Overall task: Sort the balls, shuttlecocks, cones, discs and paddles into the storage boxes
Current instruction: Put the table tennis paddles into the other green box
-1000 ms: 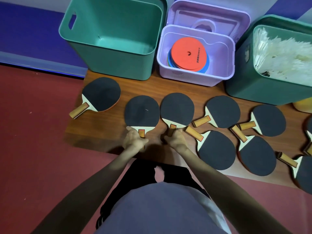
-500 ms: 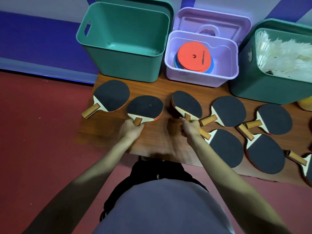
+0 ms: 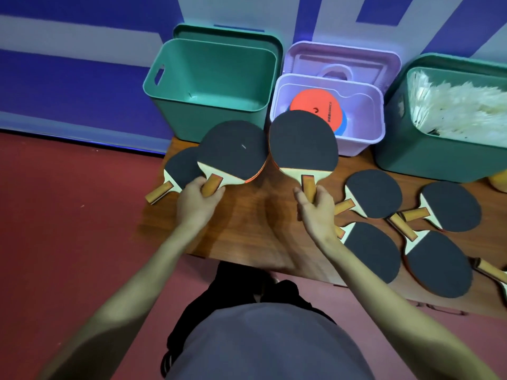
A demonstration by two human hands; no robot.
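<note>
My left hand [image 3: 196, 200] grips the wooden handle of a black-faced paddle [image 3: 233, 150], raised above the wooden board [image 3: 252, 215]. My right hand [image 3: 315, 209] grips the handle of a second black paddle [image 3: 303, 141], held upright in front of the lilac box. An empty green box [image 3: 211, 86] stands just behind both raised paddles. One more paddle [image 3: 181, 168] lies on the board at the left, partly under the left-hand paddle. Several paddles [image 3: 374, 193] lie on the board to the right.
The lilac box [image 3: 365, 113] holds a stack of discs, orange on top [image 3: 315, 108], with its lid leaning behind. A green box at the right [image 3: 439, 160] is full of white shuttlecocks [image 3: 461, 105]. A yellow object [image 3: 499, 182] shows at the right edge. Red floor surrounds the board.
Both hands have lifted their paddles off the board and carried them up and forward toward the boxes. The view has tilted upward.
</note>
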